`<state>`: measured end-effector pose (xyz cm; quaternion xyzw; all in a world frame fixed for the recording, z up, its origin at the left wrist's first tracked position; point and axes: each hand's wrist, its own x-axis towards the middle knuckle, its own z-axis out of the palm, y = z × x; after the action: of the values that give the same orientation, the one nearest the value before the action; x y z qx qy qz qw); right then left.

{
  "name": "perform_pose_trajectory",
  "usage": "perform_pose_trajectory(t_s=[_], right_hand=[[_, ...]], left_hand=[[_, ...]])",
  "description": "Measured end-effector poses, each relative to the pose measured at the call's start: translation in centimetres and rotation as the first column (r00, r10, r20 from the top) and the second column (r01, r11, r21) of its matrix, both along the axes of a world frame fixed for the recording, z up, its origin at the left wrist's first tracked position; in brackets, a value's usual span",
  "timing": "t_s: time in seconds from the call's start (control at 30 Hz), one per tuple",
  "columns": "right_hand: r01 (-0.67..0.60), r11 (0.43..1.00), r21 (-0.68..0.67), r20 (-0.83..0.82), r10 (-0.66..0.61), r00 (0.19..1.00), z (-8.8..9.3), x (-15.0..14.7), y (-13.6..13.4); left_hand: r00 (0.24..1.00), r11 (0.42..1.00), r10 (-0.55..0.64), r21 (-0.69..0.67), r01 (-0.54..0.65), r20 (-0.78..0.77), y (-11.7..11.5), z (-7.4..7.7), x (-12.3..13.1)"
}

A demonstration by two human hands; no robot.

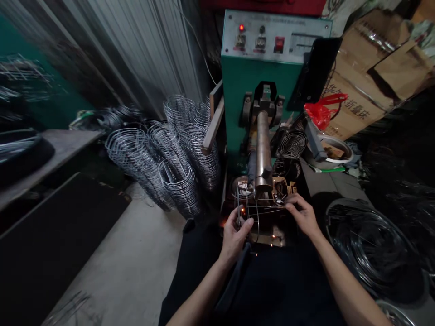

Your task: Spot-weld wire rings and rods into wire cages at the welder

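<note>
A small wire frame (258,209) of thin steel rods lies under the tip of a brown metal arm (263,151) on a green welding machine (268,77). My left hand (237,233) pinches the frame's left side, fingers closed on the wire. My right hand (302,213) grips its right side with curled fingers. Orange sparks (242,211) glow by my left fingers and a few lie lower, near the machine's base.
Stacks of finished wire frames (170,156) stand on the concrete floor at left. A small fan (292,144), a red plastic bag (322,111) and cardboard boxes (374,68) sit at right. Coils of wire rings (370,244) lie beside my right arm. A dark bench (50,149) runs along the left.
</note>
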<state>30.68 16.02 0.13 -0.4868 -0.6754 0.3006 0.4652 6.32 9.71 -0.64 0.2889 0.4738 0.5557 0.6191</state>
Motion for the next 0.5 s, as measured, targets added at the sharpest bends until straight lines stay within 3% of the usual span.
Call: perform_pose_trajectory(t_s=[0.07, 0.23, 0.5], right_hand=[[-0.032, 0.999, 0.035, 0.051, 0.03, 0.998, -0.2, -0.4, -0.5], [0.019, 0.991, 0.133, 0.174, -0.042, 0.984, 0.2, -1.8, -0.5], [0.094, 0.981, 0.169, 0.264, -0.137, 0.955, -0.2, -3.0, 0.0]], left_hand=[[1.0, 1.0, 0.02, 0.002, -0.02, -0.007, -0.1, 0.0, 0.2], [0.999, 0.999, 0.05, 0.013, -0.05, -0.008, -0.5, 0.2, 0.9], [0.996, 0.996, 0.088, 0.025, -0.088, 0.007, 0.0, 0.4, 1.0]])
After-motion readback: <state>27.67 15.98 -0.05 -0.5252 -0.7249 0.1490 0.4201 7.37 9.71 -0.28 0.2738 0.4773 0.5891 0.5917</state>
